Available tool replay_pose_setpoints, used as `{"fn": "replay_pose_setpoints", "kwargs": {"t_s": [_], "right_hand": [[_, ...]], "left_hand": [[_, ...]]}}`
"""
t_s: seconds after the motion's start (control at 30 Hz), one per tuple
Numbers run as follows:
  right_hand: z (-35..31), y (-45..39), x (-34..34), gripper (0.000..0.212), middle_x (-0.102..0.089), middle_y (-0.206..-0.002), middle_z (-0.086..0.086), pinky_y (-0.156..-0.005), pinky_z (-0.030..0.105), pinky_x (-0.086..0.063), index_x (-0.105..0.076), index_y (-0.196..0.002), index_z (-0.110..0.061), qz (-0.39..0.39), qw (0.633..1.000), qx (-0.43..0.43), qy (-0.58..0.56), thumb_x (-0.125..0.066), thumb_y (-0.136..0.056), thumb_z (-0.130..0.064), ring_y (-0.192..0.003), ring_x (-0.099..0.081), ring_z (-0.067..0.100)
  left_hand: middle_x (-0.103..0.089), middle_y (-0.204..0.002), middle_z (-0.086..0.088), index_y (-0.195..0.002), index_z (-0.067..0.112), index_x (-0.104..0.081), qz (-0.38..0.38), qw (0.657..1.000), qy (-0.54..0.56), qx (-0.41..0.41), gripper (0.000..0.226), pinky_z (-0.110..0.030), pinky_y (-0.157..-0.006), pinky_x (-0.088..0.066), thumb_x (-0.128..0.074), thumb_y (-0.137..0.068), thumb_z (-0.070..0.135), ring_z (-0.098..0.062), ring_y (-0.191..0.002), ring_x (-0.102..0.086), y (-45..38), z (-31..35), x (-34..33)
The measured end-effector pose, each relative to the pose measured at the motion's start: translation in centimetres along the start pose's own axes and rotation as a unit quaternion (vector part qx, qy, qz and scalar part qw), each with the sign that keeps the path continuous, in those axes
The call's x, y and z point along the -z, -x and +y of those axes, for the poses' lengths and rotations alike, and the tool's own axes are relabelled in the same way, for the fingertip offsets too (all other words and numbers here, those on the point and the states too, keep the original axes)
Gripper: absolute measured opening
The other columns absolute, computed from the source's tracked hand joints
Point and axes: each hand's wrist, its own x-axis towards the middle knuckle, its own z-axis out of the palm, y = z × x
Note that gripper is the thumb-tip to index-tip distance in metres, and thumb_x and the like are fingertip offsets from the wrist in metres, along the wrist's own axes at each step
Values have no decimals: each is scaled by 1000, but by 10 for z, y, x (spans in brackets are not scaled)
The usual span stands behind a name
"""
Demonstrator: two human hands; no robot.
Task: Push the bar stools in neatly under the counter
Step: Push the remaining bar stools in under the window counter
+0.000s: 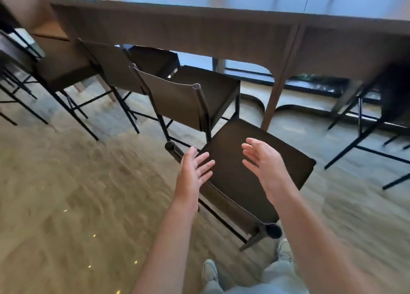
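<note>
- Head view, far left: a row of dark bar stools stands along the counter (199, 27). One stool (64, 65) has its seat near the counter's edge; how far under it sits is not clear.
- Next to the right, the second stool (177, 98) has its backrest towards the camera and its seat towards the counter, only partly beneath it, so it looks unfinished too.
- The left hand (195, 171) has its fingers spread and straight, lying at the near-left end of the backrest of the nearest stool (255, 167); whether they touch it cannot be told.
- This nearest stool stands well out from the counter on the wooden floor (77, 194), just beside the second stool. It is skewed: the backrest's long axis runs from upper left to lower right in the picture, and the seat faces up and to the right, towards a counter leg (279, 89).
- The right hand (266, 167) hovers over the seat, fingers spread and loose, holding nothing.
- Risks, as judgement: pushed as it stands, the stool would travel crookedly, so its front corner could strike the counter leg or its side scrape the second stool. A push from one hand alone would turn it further; a high push might tip it if the legs catch.
- Far right, another stool (377, 116) is blurred.
</note>
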Motion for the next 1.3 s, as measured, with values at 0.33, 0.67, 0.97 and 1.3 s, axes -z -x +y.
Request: {"fn": "replay_pose_setpoints", "kwargs": {"t_s": [0.33,0.67,0.97,1.3], "right_hand": [[55,32,33,14,-63,-115,-3,-104,36,-43,-65,-108,-22,182,977,-76,85,-55,-101,-29,-115,-56,17],[111,39,51,23,-62,-118,7,-101,37,-45,-63,-115,-9,267,947,-176,-22,-61,-96,-22,-111,-57,23],[151,49,60,9,-57,-112,14,-63,36,-59,-61,-94,-13,264,897,-283,-212,-68,-88,-14,-98,-61,25],[153,50,63,21,-60,-94,23,-59,49,-58,-57,-94,0,218,849,-297,-379,-74,-86,-7,-103,-64,36]], "left_hand": [[-69,-86,-11,-96,7,-58,53,996,28,73,12,-37,-81,-61,-52,-100,17,-25,-76,-72,-13,-30,18],[-70,-103,-15,-116,6,-55,-5,982,-66,178,35,-43,-76,-63,-70,-94,29,-27,-87,-72,-19,-79,29],[-69,-113,-22,-121,5,-55,-47,968,-102,224,37,-48,-77,-63,-66,-94,29,-32,-98,-73,-26,-85,21],[-63,-102,-21,-105,2,-54,-58,959,-106,255,16,-51,-73,-61,-49,-93,11,-37,-95,-68,-31,-76,4]]}}
